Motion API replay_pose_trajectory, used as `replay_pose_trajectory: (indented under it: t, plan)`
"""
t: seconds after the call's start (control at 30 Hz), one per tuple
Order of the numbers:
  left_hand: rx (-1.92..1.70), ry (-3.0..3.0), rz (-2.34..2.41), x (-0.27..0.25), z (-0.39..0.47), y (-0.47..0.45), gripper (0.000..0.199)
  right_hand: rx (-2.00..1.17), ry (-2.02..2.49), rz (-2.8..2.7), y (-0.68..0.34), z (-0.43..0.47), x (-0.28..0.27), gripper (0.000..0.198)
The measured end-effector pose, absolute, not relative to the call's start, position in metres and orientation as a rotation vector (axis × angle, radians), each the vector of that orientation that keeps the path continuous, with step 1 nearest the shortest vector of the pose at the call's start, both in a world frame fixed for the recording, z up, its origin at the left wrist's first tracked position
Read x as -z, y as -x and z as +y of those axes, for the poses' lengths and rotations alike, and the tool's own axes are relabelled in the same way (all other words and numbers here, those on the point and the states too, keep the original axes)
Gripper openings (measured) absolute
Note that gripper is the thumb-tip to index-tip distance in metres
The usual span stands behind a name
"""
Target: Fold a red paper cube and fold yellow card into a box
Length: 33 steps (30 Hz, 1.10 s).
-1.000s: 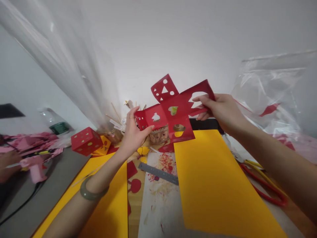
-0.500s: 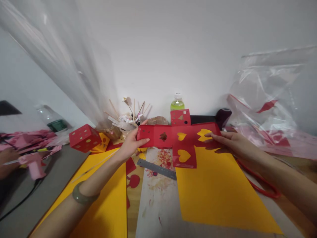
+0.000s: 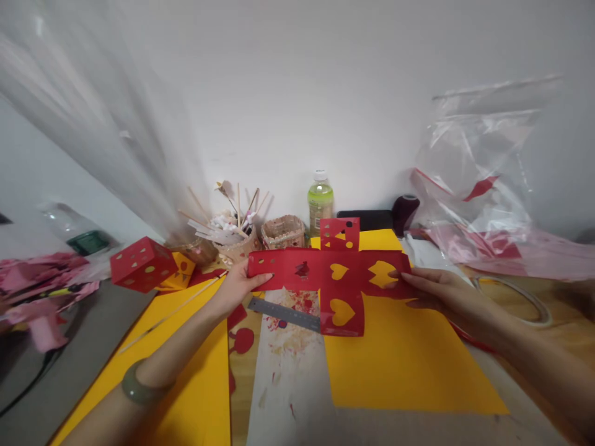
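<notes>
A red paper box template (image 3: 311, 282), unfolded into a cross, is held up between my hands, with hearts and other shapes cut through its panels. At its left end, my left hand (image 3: 239, 286) pinches the panel with the thumb on the front. My right hand (image 3: 430, 286) grips the right end, fingers over the front. Yellow card (image 3: 413, 365) lies behind and below the template and shows through the cutouts. A steel ruler (image 3: 283, 314) rests just below, its right end touching or passing behind the lower panel.
Left of my hands stand a folded red box (image 3: 143, 263) and a yellow box (image 3: 179, 271). Behind are a cup of sticks (image 3: 239, 248), a woven basket (image 3: 282, 232) and a green drink bottle (image 3: 320, 201). A pink glue gun (image 3: 44, 325) lies far left, a tape roll (image 3: 515, 300) right.
The template has come lower in view, and its top panel now shows against yellow card instead of partly hiding the bottle. My view has shifted slightly right. The co-worker's hand at left is gone.
</notes>
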<state>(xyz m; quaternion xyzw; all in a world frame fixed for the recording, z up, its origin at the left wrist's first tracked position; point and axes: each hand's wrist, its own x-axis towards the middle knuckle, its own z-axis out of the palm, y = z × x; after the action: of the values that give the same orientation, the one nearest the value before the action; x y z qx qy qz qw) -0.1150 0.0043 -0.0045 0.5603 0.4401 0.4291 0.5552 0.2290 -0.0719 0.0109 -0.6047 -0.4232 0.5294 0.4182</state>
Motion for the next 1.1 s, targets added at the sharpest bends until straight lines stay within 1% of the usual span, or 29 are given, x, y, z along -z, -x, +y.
replay_pose_trajectory:
  t: [0.1, 0.3, 0.47, 0.63, 0.7, 0.8, 0.83, 0.93, 1.03, 1.1]
  plan:
    - [-1.007, -1.305, 1.046, 0.005, 0.005, 0.115, 0.039, -1.340, 1.517, -1.061, -0.230, -0.074, -0.008, 0.009]
    - [-0.998, -1.259, 1.044, 0.008, 0.004, 0.116, 0.041, -1.349, 1.520, -1.074, -0.234, -0.076, -0.003, 0.009]
    - [-0.966, -1.210, 1.007, 0.010, 0.002, 0.114, 0.044, -1.379, 1.513, -1.047, -0.236, -0.077, 0.000, 0.010]
    - [-0.929, -1.197, 0.946, 0.011, 0.002, 0.115, 0.042, -1.380, 1.524, -1.132, -0.235, -0.078, -0.001, 0.014]
    - [-0.896, -1.192, 0.913, 0.010, 0.003, 0.116, 0.048, -1.378, 1.527, -1.155, -0.234, -0.078, -0.002, 0.016]
    - [-0.786, -1.136, 0.801, 0.008, 0.002, 0.114, 0.064, -1.377, 1.530, -1.176, -0.231, -0.077, -0.003, 0.022]
    - [-0.753, -1.120, 0.758, 0.007, 0.001, 0.112, 0.065, -1.379, 1.526, -1.195, -0.229, -0.077, -0.003, 0.025]
    - [-0.750, -1.138, 0.722, 0.008, -0.006, 0.099, 0.058, -1.421, 1.490, -1.267, -0.221, -0.078, -0.005, 0.037]
    - [-0.788, -1.170, 0.838, 0.015, -0.013, 0.083, 0.073, -1.493, 1.445, -1.347, -0.213, -0.079, -0.005, 0.043]
    - [-0.768, -1.177, 0.916, 0.019, -0.016, 0.073, 0.075, -1.504, 1.429, -1.376, -0.209, -0.079, -0.004, 0.042]
